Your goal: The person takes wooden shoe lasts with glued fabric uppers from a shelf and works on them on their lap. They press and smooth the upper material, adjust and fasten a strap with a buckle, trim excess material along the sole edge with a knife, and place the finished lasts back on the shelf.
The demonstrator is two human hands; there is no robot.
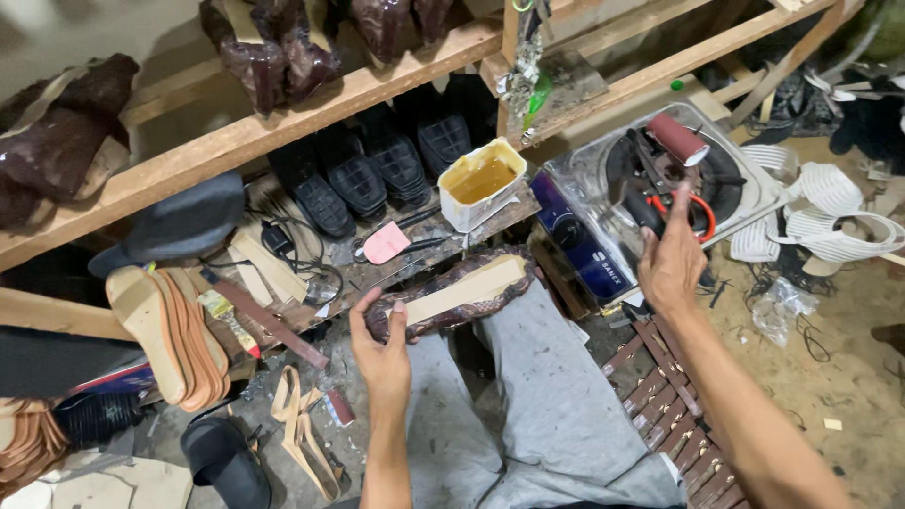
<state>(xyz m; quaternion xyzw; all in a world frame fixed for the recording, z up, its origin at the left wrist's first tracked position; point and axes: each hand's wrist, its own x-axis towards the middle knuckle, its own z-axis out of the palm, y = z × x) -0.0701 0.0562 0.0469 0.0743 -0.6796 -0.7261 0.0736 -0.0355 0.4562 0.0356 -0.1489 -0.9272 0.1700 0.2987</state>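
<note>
Over the lap, left hand (382, 353) grips a shoe (452, 294); right hand (671, 264) hovers open

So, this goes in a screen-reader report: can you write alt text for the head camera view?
A seated person's left hand holds a shoe upper with a pale insole over their lap, while the right hand reaches toward tools on a small stove. A tub of amber glue and black soles sit on the wooden shelf ahead.
</note>
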